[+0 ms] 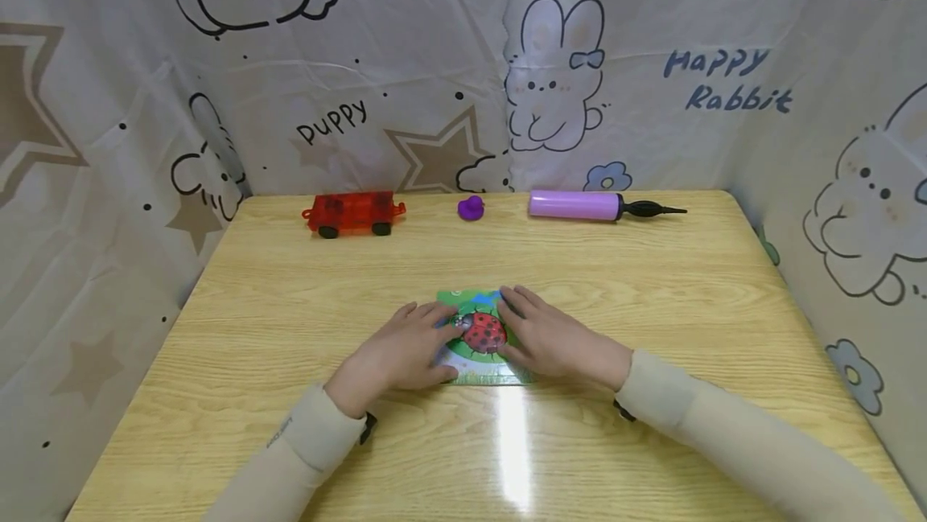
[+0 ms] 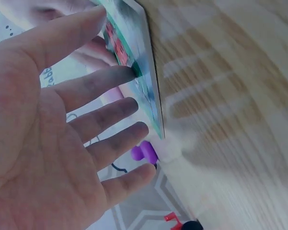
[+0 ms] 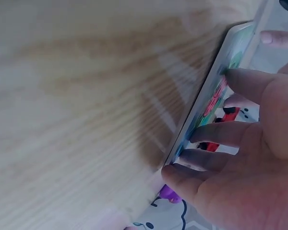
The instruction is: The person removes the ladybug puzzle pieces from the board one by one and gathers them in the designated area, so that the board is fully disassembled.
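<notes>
A flat, thin square board with a ladybug picture (image 1: 484, 334) lies on the table, its print a red spotted ladybug on green with blue patches. My left hand (image 1: 405, 351) lies along its left side, fingers spread and fairly straight, fingertips over the edge. From the other side, my right hand (image 1: 554, 337) reaches onto the right part, its fingertips at the upper right corner and edge. In the left wrist view the left palm (image 2: 43, 134) shows with extended fingers. The right wrist view has the right fingertips (image 3: 175, 175) right at the board's rim.
Along the back of the wooden table (image 1: 290, 297) stand a red toy wagon (image 1: 353, 214) with black wheels, a small purple rubber duck (image 1: 471, 208) and a purple hand pump (image 1: 575, 205) with a black nozzle. A printed cloth (image 1: 413, 47) hangs behind and at both sides.
</notes>
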Demonstrator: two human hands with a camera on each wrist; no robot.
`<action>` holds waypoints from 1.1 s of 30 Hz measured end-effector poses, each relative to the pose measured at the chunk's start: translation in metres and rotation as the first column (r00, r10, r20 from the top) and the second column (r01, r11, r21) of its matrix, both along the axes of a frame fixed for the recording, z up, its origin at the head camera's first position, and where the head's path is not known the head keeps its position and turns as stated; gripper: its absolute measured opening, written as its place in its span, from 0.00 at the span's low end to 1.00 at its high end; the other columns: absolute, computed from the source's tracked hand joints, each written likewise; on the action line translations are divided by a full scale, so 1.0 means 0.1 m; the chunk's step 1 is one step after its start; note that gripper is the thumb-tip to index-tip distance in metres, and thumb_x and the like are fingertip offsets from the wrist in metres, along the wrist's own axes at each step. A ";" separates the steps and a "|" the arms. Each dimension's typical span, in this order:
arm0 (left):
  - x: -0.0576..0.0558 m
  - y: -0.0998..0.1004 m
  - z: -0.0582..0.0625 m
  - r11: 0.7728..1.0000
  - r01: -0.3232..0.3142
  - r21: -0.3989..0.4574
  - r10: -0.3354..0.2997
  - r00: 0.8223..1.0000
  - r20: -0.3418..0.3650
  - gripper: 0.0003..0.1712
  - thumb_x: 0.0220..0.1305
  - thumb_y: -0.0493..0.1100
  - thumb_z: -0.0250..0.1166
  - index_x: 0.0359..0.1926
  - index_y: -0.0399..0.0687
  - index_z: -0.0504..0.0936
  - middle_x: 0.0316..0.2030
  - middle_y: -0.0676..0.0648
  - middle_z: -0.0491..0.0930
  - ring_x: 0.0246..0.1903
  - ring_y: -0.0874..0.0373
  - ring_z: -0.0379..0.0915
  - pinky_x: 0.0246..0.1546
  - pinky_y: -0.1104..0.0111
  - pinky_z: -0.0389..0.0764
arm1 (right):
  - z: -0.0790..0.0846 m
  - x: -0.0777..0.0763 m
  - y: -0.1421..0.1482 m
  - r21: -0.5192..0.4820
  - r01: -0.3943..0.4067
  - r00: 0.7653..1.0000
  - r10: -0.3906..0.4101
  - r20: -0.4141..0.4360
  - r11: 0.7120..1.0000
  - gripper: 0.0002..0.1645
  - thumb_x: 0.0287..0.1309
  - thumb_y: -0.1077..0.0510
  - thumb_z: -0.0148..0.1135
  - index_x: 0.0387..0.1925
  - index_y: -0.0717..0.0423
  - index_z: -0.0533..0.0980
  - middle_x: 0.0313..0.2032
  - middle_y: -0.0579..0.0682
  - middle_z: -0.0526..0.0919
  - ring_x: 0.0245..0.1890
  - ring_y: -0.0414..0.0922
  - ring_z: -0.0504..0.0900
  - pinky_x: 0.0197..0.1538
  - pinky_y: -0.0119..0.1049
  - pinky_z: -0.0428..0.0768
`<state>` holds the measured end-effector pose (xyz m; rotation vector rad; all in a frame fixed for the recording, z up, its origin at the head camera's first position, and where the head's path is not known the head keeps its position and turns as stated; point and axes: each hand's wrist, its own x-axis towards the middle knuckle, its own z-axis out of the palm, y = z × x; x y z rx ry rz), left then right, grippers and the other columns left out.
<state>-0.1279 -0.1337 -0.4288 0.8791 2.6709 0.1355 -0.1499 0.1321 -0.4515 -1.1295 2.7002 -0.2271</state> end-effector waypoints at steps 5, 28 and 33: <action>0.03 0.04 -0.04 1.000 0.001 0.013 -0.001 1.000 0.015 0.44 0.69 0.62 0.69 0.78 0.48 0.69 0.82 0.42 0.58 0.82 0.41 0.52 0.81 0.39 0.54 | -0.01 -0.10 -0.02 -0.035 -0.007 1.000 0.008 0.022 0.999 0.44 0.75 0.42 0.61 0.76 0.70 0.63 0.79 0.71 0.57 0.79 0.70 0.58 0.78 0.60 0.66; -0.02 0.26 -0.14 0.997 0.069 0.038 -0.069 0.997 0.021 0.47 0.69 0.69 0.64 0.80 0.54 0.63 0.84 0.41 0.53 0.83 0.38 0.45 0.81 0.42 0.56 | 0.24 -0.47 -0.29 -0.023 0.205 0.970 -0.200 0.138 0.979 0.25 0.51 0.58 0.83 0.49 0.66 0.85 0.45 0.59 0.85 0.45 0.52 0.79 0.53 0.48 0.82; -0.01 0.30 -0.13 0.996 0.086 0.023 -0.086 0.996 0.018 0.43 0.70 0.68 0.64 0.80 0.64 0.64 0.83 0.37 0.52 0.83 0.35 0.46 0.80 0.44 0.60 | 0.28 -0.54 -0.34 0.037 0.240 0.956 -0.243 0.166 0.970 0.29 0.49 0.55 0.85 0.49 0.64 0.83 0.46 0.57 0.86 0.49 0.53 0.81 0.56 0.49 0.83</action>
